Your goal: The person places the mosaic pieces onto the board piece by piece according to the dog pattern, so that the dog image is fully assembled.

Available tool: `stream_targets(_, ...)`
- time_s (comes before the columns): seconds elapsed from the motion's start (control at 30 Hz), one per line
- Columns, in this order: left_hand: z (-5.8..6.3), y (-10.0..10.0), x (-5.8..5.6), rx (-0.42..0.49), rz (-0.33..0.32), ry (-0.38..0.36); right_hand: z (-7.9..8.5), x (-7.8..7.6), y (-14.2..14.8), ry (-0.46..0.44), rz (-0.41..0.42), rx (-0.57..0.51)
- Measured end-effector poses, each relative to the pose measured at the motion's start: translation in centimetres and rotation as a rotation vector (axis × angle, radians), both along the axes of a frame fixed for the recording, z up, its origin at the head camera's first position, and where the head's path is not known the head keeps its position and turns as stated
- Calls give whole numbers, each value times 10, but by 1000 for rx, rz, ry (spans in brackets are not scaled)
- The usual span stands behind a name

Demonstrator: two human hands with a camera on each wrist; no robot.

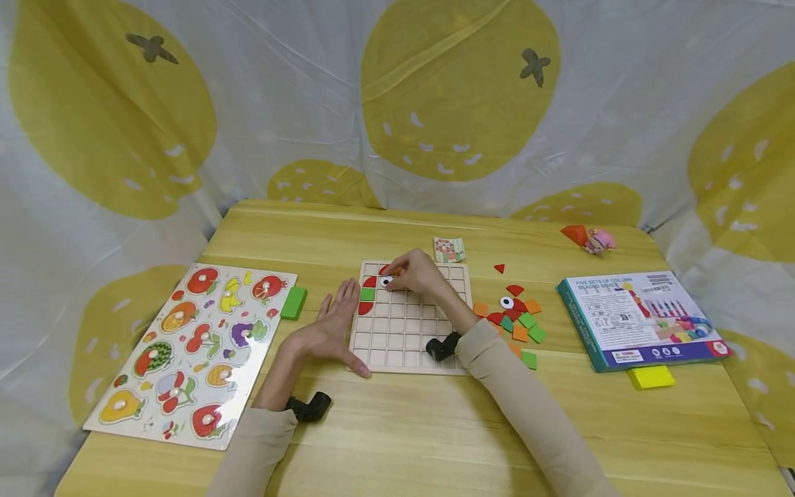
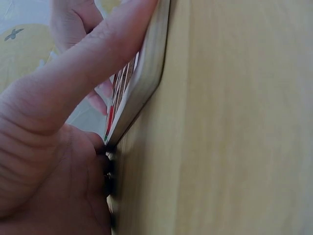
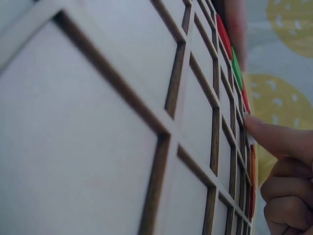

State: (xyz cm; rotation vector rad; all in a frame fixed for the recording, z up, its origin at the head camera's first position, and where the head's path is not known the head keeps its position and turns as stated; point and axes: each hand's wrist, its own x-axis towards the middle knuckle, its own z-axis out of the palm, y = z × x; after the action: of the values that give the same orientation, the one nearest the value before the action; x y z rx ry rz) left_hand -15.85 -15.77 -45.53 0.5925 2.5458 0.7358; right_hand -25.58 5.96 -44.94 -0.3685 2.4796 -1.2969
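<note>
Left hand [image 1: 328, 330], grip apart, touches the board [image 1: 395, 324] at left; right hand [image 1: 417, 272] pinches an eye tile [image 1: 386, 281] near its far-left corner.

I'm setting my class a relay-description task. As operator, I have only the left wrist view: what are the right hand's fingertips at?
Observer: The right hand has its fingertips at a white eye piece on the grid board.
Operator: What lies right of it?
Observer: A scatter of loose tiles, mostly red, orange and green.
Operator: And by its far edge?
Observer: A small printed card.
</note>
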Motion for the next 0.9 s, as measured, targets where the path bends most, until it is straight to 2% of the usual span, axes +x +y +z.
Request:
stream_targets(0.2, 1, 1, 0, -9, 1, -1, -2, -2, 0, -13, -13, -11)
stream_targets(0.47, -1, 0, 0, -22, -2, 11, -7, -6, 2, -23, 54, -47)
stream_targets(0.57, -1, 1, -1, -25, -3, 7, -3, -6, 10, -21, 73, -54)
stream_targets(0.7, 0, 3, 0, -15, 0, -9, 13, -2, 41, -6, 36, -56)
stream_targets(0.8, -1, 2, 0, -8, 6, -10, 24, 2, 79, -7, -31, -49)
stream_targets(0.9, -1, 1, 0, -6, 13, -7, 26, 6, 123, -8, -97, -34)
